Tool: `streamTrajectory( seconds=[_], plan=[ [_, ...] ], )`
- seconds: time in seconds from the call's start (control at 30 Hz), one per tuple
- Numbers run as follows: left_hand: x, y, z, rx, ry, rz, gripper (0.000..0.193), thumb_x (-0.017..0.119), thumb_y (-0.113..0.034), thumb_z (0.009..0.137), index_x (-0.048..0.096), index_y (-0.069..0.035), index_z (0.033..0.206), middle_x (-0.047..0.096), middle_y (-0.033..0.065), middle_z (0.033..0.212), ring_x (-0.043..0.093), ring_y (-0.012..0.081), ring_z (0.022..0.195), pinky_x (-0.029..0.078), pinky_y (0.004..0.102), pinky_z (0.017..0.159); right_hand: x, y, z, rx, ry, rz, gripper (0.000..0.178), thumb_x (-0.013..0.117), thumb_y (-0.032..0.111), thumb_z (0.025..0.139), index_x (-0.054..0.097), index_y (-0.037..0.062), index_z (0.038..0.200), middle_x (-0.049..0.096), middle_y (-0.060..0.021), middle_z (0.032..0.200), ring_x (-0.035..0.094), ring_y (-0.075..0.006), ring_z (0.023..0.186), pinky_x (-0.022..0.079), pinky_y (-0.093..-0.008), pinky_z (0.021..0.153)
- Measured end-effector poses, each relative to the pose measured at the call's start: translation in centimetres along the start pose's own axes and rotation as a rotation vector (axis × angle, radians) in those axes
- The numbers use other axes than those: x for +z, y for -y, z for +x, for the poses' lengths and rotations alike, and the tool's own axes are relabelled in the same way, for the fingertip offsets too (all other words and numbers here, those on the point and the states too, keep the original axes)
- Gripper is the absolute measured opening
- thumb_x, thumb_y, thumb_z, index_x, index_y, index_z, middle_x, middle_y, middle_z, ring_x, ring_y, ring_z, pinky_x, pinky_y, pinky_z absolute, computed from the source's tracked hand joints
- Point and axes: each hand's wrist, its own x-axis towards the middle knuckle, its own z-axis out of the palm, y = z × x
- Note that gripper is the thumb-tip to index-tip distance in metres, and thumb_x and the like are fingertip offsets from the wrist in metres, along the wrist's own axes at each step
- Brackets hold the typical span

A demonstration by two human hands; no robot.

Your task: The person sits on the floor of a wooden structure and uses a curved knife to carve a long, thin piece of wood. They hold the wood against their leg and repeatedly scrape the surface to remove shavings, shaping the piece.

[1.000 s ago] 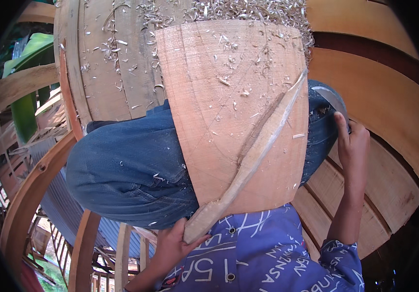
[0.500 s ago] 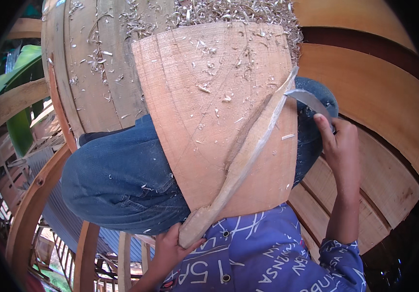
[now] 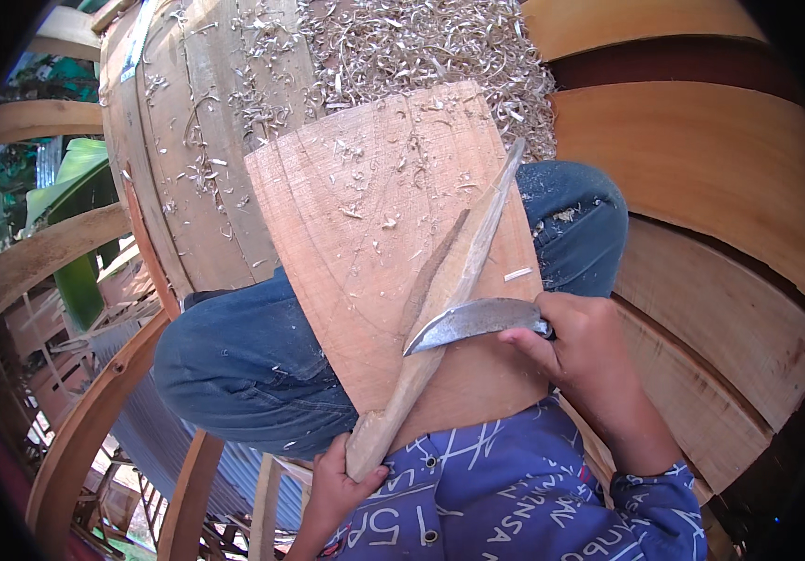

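Observation:
A long, rough-carved piece of wood [image 3: 454,271] lies slantwise over a flat wooden board [image 3: 327,234] across my lap. Its thick near end is gripped by my left hand [image 3: 348,481], fingers wrapped round it at my shirt front. My right hand [image 3: 575,341] is closed round a knife with a curved, broad blade [image 3: 477,321]; the handle is mostly hidden in the fist. The blade crosses over the carved wood near its middle, its tip just to the left of the wood. Small shavings are scattered on the board.
Curled wood shavings [image 3: 421,56] lie heaped on the plank floor [image 3: 220,140] beyond the board. My bent legs [image 3: 243,360] are on both sides. Wide planks [image 3: 683,178] stand along the right; a slatted wooden railing [image 3: 94,421] runs along the left.
My right hand and the knife have come from the wood's far tip down toward its middle. My left hand keeps its grip. The view has shifted slightly.

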Motion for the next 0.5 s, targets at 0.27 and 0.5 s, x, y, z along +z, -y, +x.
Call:
streamTrajectory(
  seconds=[0.27, 0.5],
  plan=[
    [0.8, 0.9, -0.3, 0.03, -0.081, 0.007, 0.055, 0.079, -0.039, 0.074, 0.059, 0.004, 0.102, 0.066, 0.0161, 0.076, 0.069, 0.0244, 0.072, 0.051, 0.0344, 0.065, -2.0, -4.8, 3.9, 0.234, -0.286, -0.155, 0.058, 0.063, 0.054, 0.084, 0.06, 0.0005, 0.062, 0.057, -0.0189, 0.058, 0.061, -0.0358, 0.057, 0.047, -0.0422, 0.052],
    [1.7, 0.6, -0.2, 0.093, -0.22, 0.209, 0.05, 0.081, -0.04, 0.072, 0.058, 0.001, 0.089, 0.063, 0.0182, 0.066, 0.068, 0.033, 0.062, 0.051, 0.0371, 0.057, -0.1, -1.5, 2.5, 0.072, -0.076, -0.172, 0.062, 0.058, 0.057, 0.087, 0.063, -0.0007, 0.064, 0.061, -0.0185, 0.059, 0.063, -0.0356, 0.057, 0.051, -0.0428, 0.055]
  ],
)
